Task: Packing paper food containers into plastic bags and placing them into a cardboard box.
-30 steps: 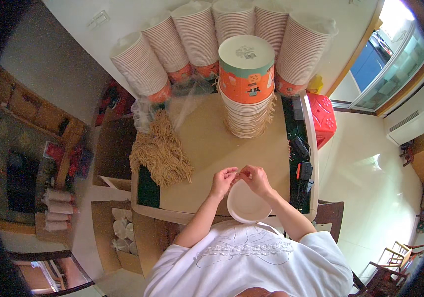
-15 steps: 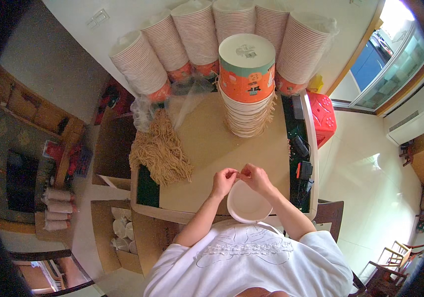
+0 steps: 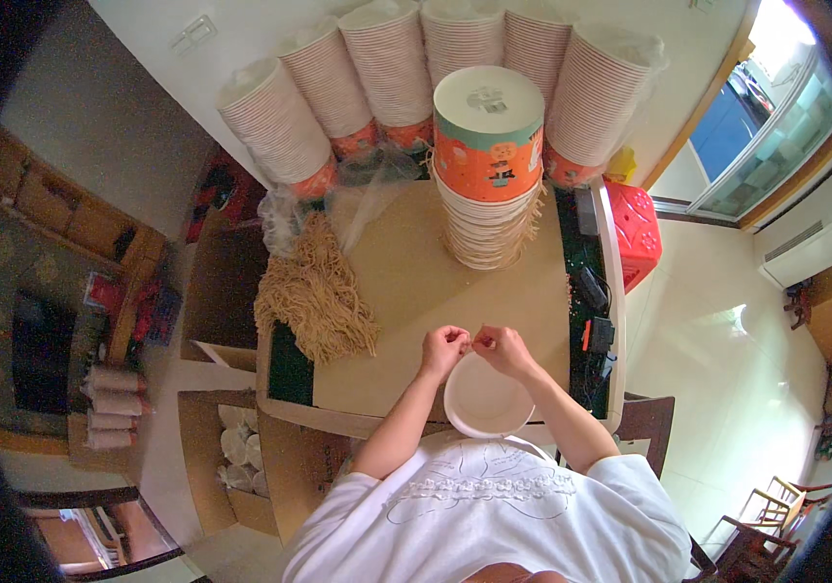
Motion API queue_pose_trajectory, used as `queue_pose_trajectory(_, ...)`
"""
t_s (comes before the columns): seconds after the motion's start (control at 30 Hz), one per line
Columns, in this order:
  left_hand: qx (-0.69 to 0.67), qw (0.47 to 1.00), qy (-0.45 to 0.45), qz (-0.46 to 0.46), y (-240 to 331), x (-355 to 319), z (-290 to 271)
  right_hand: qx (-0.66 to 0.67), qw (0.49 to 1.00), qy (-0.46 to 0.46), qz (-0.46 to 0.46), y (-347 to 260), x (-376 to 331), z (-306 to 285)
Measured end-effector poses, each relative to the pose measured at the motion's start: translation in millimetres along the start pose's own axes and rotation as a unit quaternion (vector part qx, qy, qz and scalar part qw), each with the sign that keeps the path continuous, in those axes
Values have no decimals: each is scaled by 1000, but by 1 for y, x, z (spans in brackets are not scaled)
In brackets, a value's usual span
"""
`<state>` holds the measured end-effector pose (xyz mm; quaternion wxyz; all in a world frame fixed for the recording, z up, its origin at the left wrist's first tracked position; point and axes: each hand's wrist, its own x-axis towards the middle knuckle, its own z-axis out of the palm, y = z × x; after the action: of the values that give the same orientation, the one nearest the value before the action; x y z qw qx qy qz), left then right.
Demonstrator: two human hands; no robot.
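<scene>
A white paper bucket (image 3: 490,396) stands at the table's near edge against my shirt, its open mouth facing up. Over its far rim my left hand (image 3: 444,352) and my right hand (image 3: 505,352) are close together, each with its fingers pinched. Whatever lies between the fingertips is too small to make out. Beyond them an upside-down stack of paper buckets (image 3: 489,165), orange and green on top, has tan cords hanging from its rims. A heap of tan twisted cords (image 3: 319,301) lies at the table's left side.
Tall plastic-wrapped stacks of paper buckets (image 3: 387,73) line the wall behind the table. A black adapter (image 3: 599,333) and cables lie along the right edge. To the right stands a red plastic stool (image 3: 634,233). An open cardboard box (image 3: 251,510) holds wrapped stacks at lower left.
Both hands have shifted slightly and a small gap has opened between their fingertips. The bucket stays nearly in place.
</scene>
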<state>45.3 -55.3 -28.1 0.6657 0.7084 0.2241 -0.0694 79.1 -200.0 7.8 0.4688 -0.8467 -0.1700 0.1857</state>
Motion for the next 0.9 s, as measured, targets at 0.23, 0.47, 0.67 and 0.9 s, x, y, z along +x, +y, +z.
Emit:
queue_pose_trajectory(0.23, -40, 999, 19, 5, -15, 6, -4, 47, 998, -19, 26, 8, 4, 1)
queue_pose_trajectory(0.47, 12, 999, 33, 33, 3, 7, 0, 90, 983, -127, 101, 26, 29, 2)
queue_pose_trajectory(0.67, -31, 999, 6, 20, 2, 9, -5, 118, 974, -153, 114, 13, 34, -3)
queue_pose_trajectory(0.9, -122, 992, -15, 6, 0, 12, -7, 87, 974, -182, 107, 20, 38, 4)
